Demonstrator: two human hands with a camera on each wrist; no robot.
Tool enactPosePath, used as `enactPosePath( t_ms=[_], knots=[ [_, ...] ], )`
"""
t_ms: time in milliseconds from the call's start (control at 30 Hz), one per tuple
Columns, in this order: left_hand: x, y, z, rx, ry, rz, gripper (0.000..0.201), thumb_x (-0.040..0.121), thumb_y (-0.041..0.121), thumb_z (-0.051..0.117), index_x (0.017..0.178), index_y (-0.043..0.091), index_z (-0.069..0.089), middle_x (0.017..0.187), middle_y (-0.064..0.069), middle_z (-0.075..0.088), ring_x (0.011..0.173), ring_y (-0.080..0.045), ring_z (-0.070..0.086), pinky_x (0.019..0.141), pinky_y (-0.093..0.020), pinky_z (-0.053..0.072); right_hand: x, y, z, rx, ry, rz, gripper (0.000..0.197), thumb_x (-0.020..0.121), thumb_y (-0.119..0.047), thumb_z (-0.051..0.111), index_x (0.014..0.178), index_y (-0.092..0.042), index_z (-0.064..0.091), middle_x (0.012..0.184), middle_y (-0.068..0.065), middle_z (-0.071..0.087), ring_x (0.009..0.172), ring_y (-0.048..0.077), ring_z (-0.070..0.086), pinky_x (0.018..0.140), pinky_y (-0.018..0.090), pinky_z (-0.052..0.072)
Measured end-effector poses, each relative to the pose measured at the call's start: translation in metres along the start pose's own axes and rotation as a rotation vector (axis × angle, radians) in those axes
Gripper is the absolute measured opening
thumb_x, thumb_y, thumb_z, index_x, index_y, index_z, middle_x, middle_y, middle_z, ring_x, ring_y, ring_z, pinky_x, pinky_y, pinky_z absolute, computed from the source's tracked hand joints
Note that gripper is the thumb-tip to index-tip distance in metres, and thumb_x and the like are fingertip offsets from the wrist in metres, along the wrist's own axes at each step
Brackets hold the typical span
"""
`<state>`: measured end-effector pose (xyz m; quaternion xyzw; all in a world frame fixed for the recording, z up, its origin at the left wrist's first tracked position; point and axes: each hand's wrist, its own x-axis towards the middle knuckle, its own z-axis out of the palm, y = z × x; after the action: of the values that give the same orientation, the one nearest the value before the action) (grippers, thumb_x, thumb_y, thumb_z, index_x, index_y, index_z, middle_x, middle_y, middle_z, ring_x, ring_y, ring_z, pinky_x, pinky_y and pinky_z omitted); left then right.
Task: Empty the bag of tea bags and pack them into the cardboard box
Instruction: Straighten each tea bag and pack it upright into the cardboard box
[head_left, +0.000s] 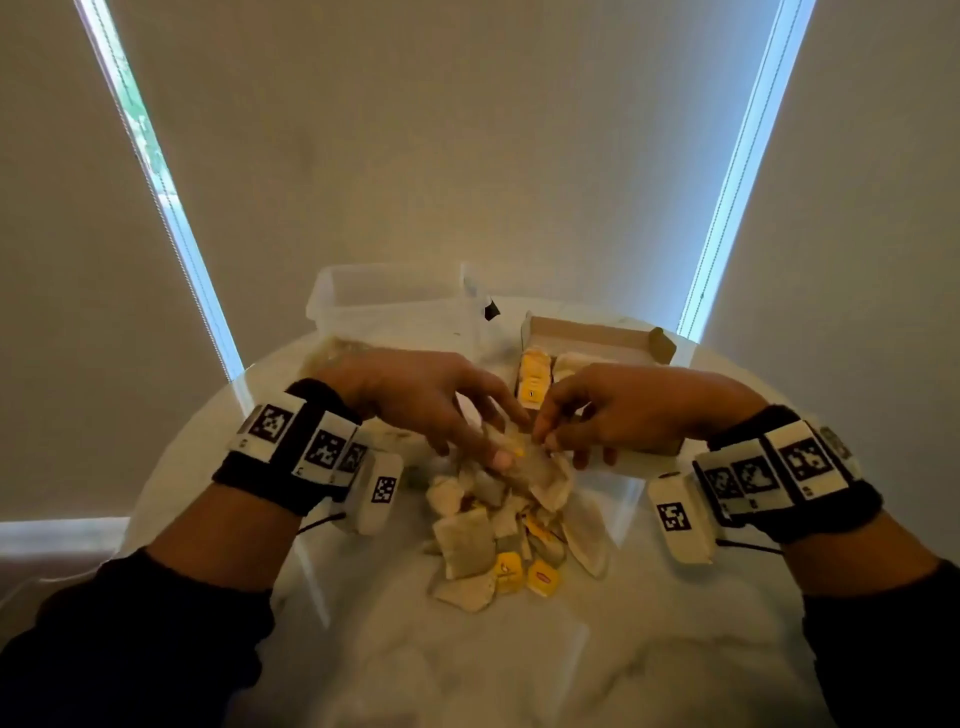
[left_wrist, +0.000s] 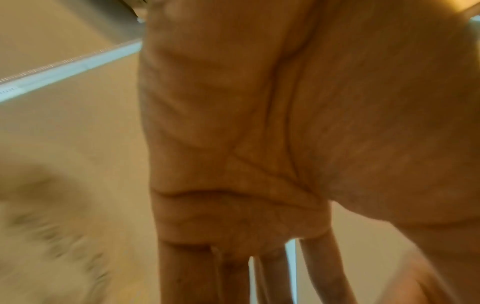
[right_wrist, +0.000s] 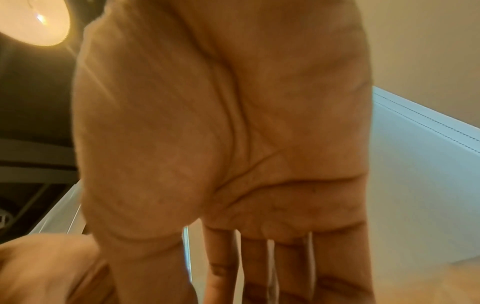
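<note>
A loose pile of tea bags (head_left: 467, 540), pale paper with yellow tags, lies on the white table (head_left: 467, 665) in front of me. Both hands meet over the pile's far end. My left hand (head_left: 506, 441) pinches tea bags between thumb and fingers. My right hand (head_left: 545, 439) pinches at the same bunch from the right. Behind the right hand stands the open cardboard box (head_left: 597, 332), with yellow-tagged tea bags (head_left: 535, 374) packed at its left end. In the wrist views only the left palm (left_wrist: 259, 144) and the right palm (right_wrist: 233, 144) show, and the fingertips are cut off.
A clear plastic container (head_left: 384, 296) stands at the table's back left, beside the box. The round table edge curves close on both sides. Window blinds hang behind the table.
</note>
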<state>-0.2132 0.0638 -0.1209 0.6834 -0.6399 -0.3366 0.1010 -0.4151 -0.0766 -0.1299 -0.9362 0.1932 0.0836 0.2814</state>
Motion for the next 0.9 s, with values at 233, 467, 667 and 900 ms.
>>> enactPosePath(
  t_ms=[233, 467, 667, 900],
  knots=[
    [0.006, -0.007, -0.014, -0.149, 0.46, 0.109, 0.039, 0.093, 0.061, 0.065, 0.118, 0.033, 0.075, 0.108, 0.015, 0.079, 0.088, -0.007, 0.077, 0.069, -0.026, 0.055, 0.017, 0.01, 0.016, -0.238, -0.053, 0.004, 0.047, 0.091, -0.025, 0.081, 0.133, -0.039, 0.064, 0.116, -0.021, 0.064, 0.094, 0.006, 0.065, 0.091, 0.033, 0.059],
    [0.027, -0.029, 0.0, -0.1, 0.306, -0.029, 0.041, 0.095, 0.064, 0.064, 0.117, 0.032, 0.075, 0.107, 0.015, 0.079, 0.089, -0.005, 0.076, 0.075, -0.028, 0.055, 0.024, 0.02, 0.026, -0.293, 0.03, -0.02, 0.049, 0.089, -0.004, 0.071, 0.127, -0.035, 0.061, 0.103, -0.013, 0.065, 0.091, 0.009, 0.06, 0.076, 0.023, 0.051],
    [0.031, -0.027, 0.019, -0.12, 0.264, 0.017, 0.038, 0.101, 0.071, 0.041, 0.124, 0.057, 0.067, 0.119, 0.022, 0.07, 0.077, -0.006, 0.066, 0.063, -0.024, 0.056, 0.0, 0.004, -0.006, -0.129, 0.17, -0.102, 0.04, 0.092, -0.017, 0.076, 0.119, -0.045, 0.063, 0.103, -0.023, 0.074, 0.097, -0.004, 0.068, 0.087, 0.026, 0.06],
    [0.024, -0.021, 0.019, -0.379, 0.426, 0.15, 0.03, 0.105, 0.06, 0.043, 0.115, 0.05, 0.07, 0.09, 0.019, 0.077, 0.06, -0.018, 0.071, 0.049, -0.027, 0.052, 0.013, -0.017, -0.008, 0.145, 0.582, -0.366, 0.02, 0.094, -0.036, 0.077, 0.111, -0.035, 0.067, 0.102, -0.019, 0.074, 0.101, 0.003, 0.071, 0.091, 0.033, 0.063]
  ],
)
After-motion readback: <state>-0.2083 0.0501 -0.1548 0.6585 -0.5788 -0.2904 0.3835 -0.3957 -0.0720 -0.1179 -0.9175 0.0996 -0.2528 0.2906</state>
